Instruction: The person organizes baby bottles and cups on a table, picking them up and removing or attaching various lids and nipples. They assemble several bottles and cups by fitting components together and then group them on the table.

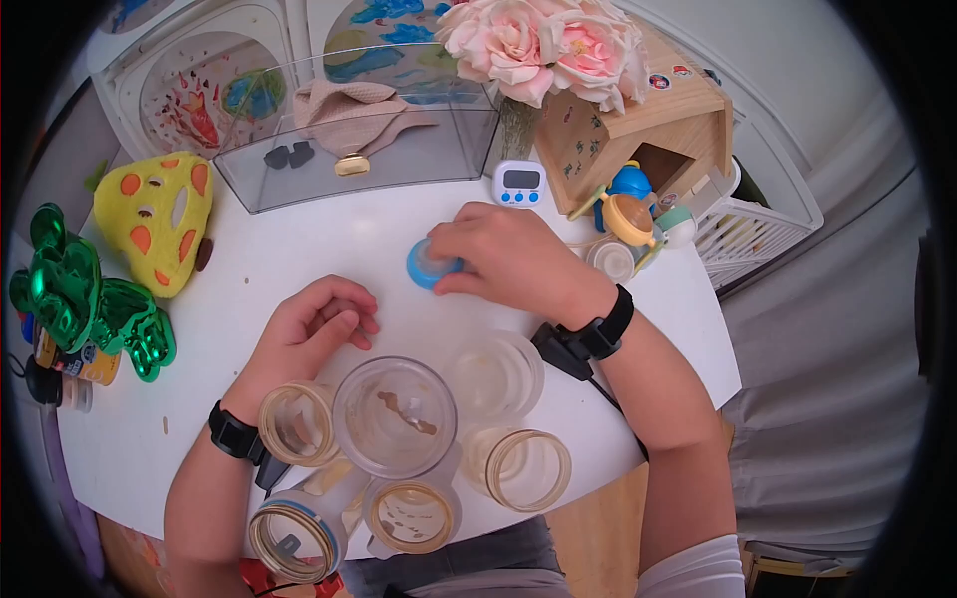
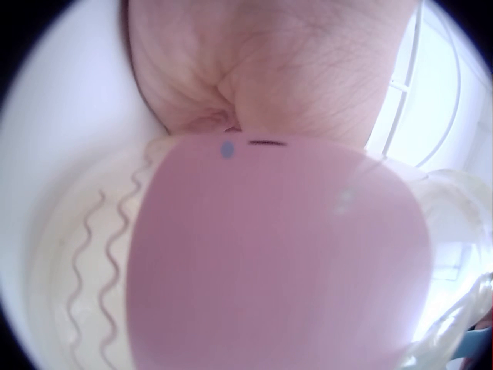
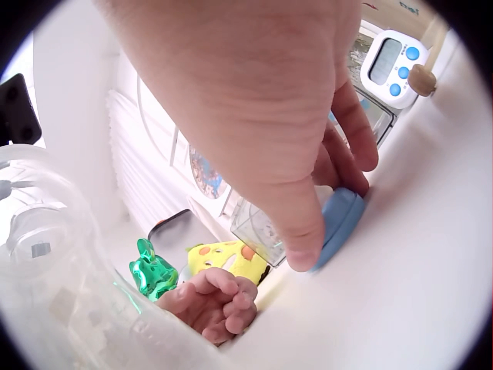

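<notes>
My right hand (image 1: 508,257) pinches a round blue lid (image 1: 422,265) with a translucent centre, held at the white table's surface. The right wrist view shows the thumb and fingers of the hand (image 3: 269,131) around the blue lid (image 3: 339,225), which stands tilted there. My left hand (image 1: 314,324) rests on the table left of the lid, its fingers loosely curled and holding nothing. Several clear jars and bottles stand near the front edge, among them a wide-topped one (image 1: 395,419) and a jar (image 1: 528,470). In the left wrist view a pinkish surface (image 2: 277,254) hides the left fingers.
At the back stand a clear box (image 1: 399,149) with a cloth, a white timer (image 1: 519,183), pink roses (image 1: 548,50) and a wooden house (image 1: 638,120). Baby bottle tops (image 1: 630,217) lie at the right. A yellow plush (image 1: 158,221) and green foil figure (image 1: 95,289) are at the left.
</notes>
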Demonstrator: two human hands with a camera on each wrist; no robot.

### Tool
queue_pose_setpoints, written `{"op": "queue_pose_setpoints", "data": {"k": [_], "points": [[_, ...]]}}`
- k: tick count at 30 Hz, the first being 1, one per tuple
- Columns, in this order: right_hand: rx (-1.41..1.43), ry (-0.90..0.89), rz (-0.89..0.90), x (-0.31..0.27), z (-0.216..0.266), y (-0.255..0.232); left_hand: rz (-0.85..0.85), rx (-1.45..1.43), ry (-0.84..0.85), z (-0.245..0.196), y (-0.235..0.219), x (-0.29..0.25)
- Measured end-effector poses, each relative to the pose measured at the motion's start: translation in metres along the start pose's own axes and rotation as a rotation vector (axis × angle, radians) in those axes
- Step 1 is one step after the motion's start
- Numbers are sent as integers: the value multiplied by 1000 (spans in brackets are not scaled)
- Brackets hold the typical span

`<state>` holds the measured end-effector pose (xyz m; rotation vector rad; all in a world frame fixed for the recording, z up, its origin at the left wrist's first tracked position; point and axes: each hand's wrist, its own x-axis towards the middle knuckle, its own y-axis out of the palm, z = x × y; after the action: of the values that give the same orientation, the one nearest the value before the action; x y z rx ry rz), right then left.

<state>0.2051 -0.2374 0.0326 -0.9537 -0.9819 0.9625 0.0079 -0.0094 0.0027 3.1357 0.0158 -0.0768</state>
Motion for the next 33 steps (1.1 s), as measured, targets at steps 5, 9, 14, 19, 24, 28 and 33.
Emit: {"op": "queue_pose_setpoints", "data": {"k": [5,9,14,19,24,28,33], "points": [[2,58,5,0,7,-9,-7,-1,-6,-2,2,-1],[22,8,-47,-1,4,-6,-11,-2,-11,-2,1,-1],[59,101,-10,1,11,-13,-8,-1,-16,-2,1,-1],[53,81,-14,-1,7,-10,-5,4,-19,-2,1,-1],[55,55,1,-2,5,-10,-3,1,-14,-1,0,-1],[92,54,-16,-3,4,-6,3,14,-27,-2,-1,-1],[62,52,-19,-3,7,-9,-6,0,-7,-1,1,0]]}}
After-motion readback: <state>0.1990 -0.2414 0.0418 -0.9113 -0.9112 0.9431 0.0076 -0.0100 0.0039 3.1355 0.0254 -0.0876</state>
